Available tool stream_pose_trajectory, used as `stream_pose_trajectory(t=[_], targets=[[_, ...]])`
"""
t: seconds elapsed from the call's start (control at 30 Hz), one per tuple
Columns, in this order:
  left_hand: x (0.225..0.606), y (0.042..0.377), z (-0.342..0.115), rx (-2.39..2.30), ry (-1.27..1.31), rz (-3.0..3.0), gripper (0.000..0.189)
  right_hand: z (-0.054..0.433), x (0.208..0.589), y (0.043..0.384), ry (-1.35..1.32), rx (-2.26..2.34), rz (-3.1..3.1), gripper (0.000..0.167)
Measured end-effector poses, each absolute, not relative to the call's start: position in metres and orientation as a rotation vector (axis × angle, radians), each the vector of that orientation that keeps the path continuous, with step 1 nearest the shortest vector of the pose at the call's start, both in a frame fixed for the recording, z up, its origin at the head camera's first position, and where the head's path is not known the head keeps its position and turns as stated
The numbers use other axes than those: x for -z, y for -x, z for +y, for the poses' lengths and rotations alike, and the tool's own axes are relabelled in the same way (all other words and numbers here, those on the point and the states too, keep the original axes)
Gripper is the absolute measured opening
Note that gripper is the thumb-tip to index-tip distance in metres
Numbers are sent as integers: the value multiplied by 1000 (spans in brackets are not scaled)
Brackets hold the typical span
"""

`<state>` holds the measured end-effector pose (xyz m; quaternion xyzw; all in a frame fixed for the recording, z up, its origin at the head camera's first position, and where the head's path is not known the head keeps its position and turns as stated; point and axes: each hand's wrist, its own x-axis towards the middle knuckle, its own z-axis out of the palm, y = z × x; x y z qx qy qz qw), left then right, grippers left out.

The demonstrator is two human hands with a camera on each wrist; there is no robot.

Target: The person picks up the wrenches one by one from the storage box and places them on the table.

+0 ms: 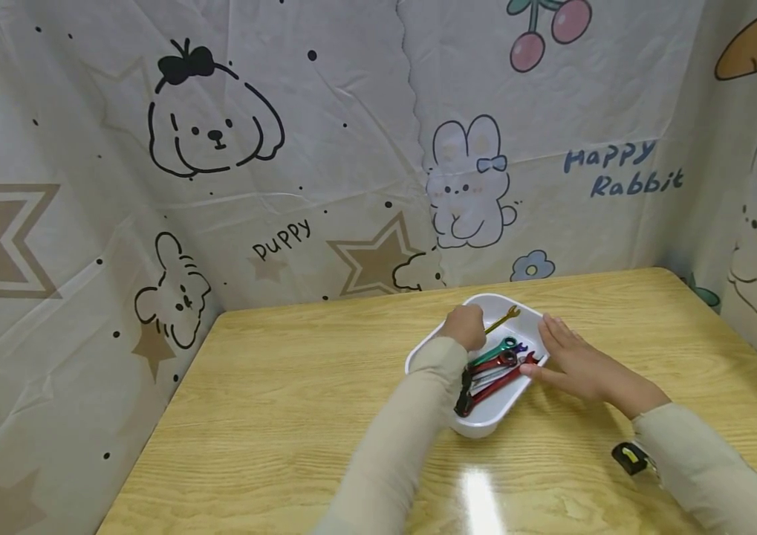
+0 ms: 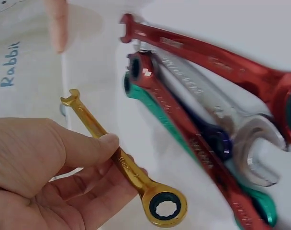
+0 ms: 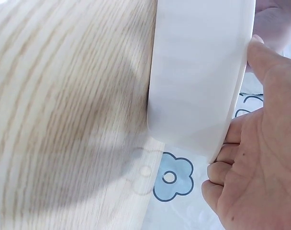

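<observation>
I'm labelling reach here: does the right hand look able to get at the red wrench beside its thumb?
Likely yes: the right hand touches the white tray close by the red wrench, and nothing visible lies on top of that wrench.

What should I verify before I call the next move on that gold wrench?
1. Left hand holds the gold ratcheting combination wrench, thumb and fingers on its shaft: ok.
2. Gold wrench apart from the other wrenches, a gap showing beside the green ratcheting wrench: ok.
3. Right hand touching the white tray at its rim: ok.
4. Remaining wrenches separated: not ok; a red ratcheting wrench overlaps the green one.
5. Tray's base flat on the wood-grain table: cannot tell; its underside is hidden.
6. Gold wrench's size marking readable: cannot tell; the lettering is too small.
</observation>
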<state>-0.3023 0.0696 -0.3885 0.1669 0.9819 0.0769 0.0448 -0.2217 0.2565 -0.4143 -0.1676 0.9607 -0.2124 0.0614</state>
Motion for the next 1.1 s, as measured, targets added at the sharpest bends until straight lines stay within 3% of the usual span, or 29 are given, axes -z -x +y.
stream_pose_trajectory(t=[0.37, 0.47, 0.63, 0.83, 1.1], targets=[[367, 304, 53, -551, -576, 2940, 45, 256, 416, 223, 476, 620, 2906, 102], [361, 305, 43, -753, -536, 2872, 39, 256, 415, 222, 492, 632, 2910, 100], [351, 306, 28, -1130, -462, 2723, 6, 256, 414, 222, 505, 638, 2913, 99], [343, 308, 3, -1458, -423, 2493, 7, 257, 414, 222, 496, 627, 2920, 99], [340, 305, -53, -1550, -289, 2467, 12, 256, 415, 221, 502, 600, 2929, 99]])
